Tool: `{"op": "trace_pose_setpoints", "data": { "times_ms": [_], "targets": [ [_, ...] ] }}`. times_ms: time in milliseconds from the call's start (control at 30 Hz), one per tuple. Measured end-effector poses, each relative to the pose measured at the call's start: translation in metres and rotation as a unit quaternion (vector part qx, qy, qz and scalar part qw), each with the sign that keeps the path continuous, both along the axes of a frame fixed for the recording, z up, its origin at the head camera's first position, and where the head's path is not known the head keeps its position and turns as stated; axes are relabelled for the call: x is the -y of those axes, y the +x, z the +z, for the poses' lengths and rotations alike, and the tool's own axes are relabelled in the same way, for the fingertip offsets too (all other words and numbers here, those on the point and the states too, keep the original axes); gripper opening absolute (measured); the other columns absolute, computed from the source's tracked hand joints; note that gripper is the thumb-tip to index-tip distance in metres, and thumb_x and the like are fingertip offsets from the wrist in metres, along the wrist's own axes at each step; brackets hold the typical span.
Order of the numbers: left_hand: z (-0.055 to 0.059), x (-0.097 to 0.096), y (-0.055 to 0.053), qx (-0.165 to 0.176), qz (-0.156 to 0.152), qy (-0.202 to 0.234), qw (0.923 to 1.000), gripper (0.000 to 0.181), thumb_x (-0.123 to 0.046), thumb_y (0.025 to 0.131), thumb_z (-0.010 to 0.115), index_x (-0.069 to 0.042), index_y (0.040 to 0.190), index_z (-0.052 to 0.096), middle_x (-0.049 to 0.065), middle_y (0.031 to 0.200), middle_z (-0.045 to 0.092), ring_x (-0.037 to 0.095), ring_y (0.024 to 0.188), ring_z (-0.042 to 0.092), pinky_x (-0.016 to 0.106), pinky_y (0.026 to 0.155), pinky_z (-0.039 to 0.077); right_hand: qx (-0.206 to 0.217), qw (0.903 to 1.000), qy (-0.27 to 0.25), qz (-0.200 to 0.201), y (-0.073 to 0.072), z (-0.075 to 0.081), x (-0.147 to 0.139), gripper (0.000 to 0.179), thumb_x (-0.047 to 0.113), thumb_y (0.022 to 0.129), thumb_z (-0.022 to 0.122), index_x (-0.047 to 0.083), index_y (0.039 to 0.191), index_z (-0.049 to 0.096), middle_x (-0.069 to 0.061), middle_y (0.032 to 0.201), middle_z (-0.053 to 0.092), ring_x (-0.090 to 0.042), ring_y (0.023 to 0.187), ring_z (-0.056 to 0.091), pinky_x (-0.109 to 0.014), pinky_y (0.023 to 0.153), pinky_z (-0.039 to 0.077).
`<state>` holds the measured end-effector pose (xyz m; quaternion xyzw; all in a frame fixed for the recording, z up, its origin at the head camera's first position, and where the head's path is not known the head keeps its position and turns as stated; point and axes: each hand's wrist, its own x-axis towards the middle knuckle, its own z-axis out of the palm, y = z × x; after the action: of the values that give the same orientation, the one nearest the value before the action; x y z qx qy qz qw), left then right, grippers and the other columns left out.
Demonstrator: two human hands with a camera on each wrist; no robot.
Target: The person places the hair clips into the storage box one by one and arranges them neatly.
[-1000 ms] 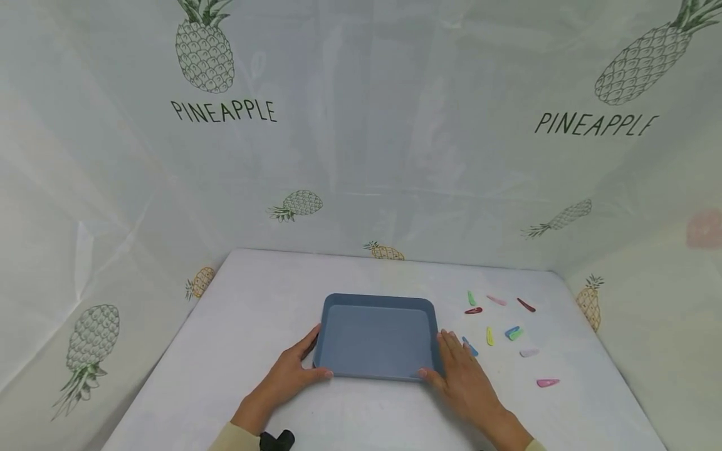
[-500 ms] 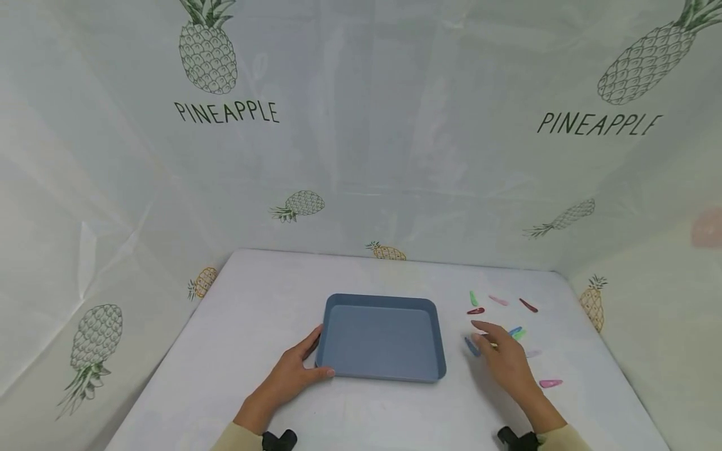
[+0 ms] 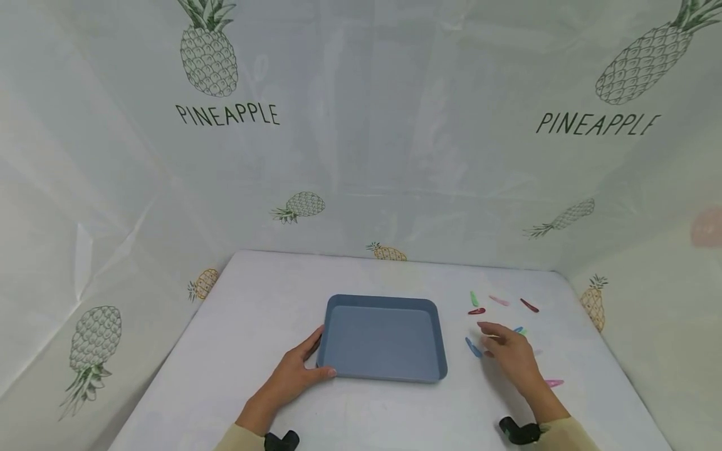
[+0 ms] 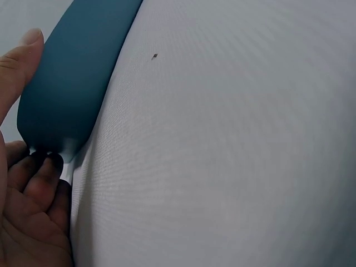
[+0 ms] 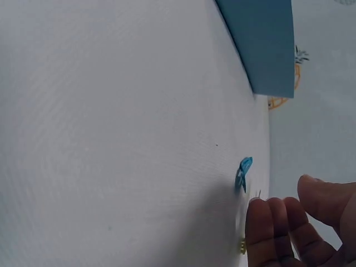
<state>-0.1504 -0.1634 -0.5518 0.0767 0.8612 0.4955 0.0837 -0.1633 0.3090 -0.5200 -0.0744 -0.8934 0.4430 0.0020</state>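
Note:
A shallow blue-grey rectangular tray [image 3: 383,341] lies on the white table. My left hand [image 3: 290,376] holds its near left corner, thumb at the front rim and fingers curled against the left side, as the left wrist view confirms at the tray wall [image 4: 72,78]. My right hand [image 3: 514,358] hovers among small snap hair clips right of the tray, thumb and fingers apart with nothing visible between them. Nearest it lies a blue hair clip [image 3: 474,348]. In the right wrist view, a yellow hair clip [image 5: 242,246] shows beside the fingers; the hand hides it in the head view.
Farther back lie a green clip [image 3: 474,299], a red clip [image 3: 476,311], a pale pink clip [image 3: 499,300] and a dark red clip [image 3: 529,305]. A pink clip [image 3: 554,383] is partly behind the right wrist. A pineapple-print sheet [image 3: 361,156] surrounds the table.
My right hand has left the tray's right side and moved right, over the hair clips. The left hand stays at the tray corner, and the tray has not visibly moved.

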Motion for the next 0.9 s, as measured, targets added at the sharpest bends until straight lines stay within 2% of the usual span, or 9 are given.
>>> {"op": "trace_pose_setpoints", "data": {
  "times_ms": [167,533,733,900],
  "targets": [
    [0.000,-0.001,0.000,0.005,-0.002,-0.001,1.0000,0.104,-0.044,0.083,0.090,-0.023,0.167,0.032,0.011,0.167,0.041,0.039,0.156,0.036,0.065,0.125,0.029,0.017,0.9997,0.016,-0.007,-0.001,-0.007,0.000,0.038,0.014,0.105,0.062,0.006,0.142,0.065,-0.024,0.141,0.064,-0.027,0.108,0.067,-0.019,0.076,0.056],
    [-0.003,0.000,-0.002,0.005,0.004,-0.003,1.0000,0.105,-0.045,0.082,0.091,-0.025,0.167,0.033,0.009,0.167,0.042,0.036,0.155,0.038,0.064,0.126,0.028,0.003,0.9998,0.016,-0.009,-0.005,-0.018,0.002,0.037,0.014,0.104,0.066,0.002,0.139,0.067,-0.024,0.134,0.069,-0.035,0.119,0.065,-0.013,0.075,0.053],
    [-0.003,0.000,-0.002,0.006,0.000,-0.005,1.0000,0.104,-0.045,0.083,0.090,-0.025,0.167,0.033,0.010,0.167,0.042,0.038,0.155,0.038,0.065,0.125,0.029,0.001,0.9989,0.045,-0.012,-0.005,-0.020,0.005,0.037,0.013,0.100,0.069,0.001,0.135,0.069,-0.026,0.132,0.069,-0.035,0.112,0.068,-0.027,0.079,0.056],
    [-0.002,0.000,-0.001,0.010,0.005,-0.007,0.9999,0.105,-0.046,0.082,0.091,-0.026,0.167,0.034,0.009,0.167,0.042,0.037,0.155,0.037,0.064,0.126,0.028,-0.007,0.9977,0.068,-0.003,-0.004,-0.019,0.007,0.038,0.011,0.097,0.072,0.002,0.134,0.071,-0.029,0.140,0.062,-0.040,0.116,0.066,-0.042,0.088,0.056]
  ]
}}
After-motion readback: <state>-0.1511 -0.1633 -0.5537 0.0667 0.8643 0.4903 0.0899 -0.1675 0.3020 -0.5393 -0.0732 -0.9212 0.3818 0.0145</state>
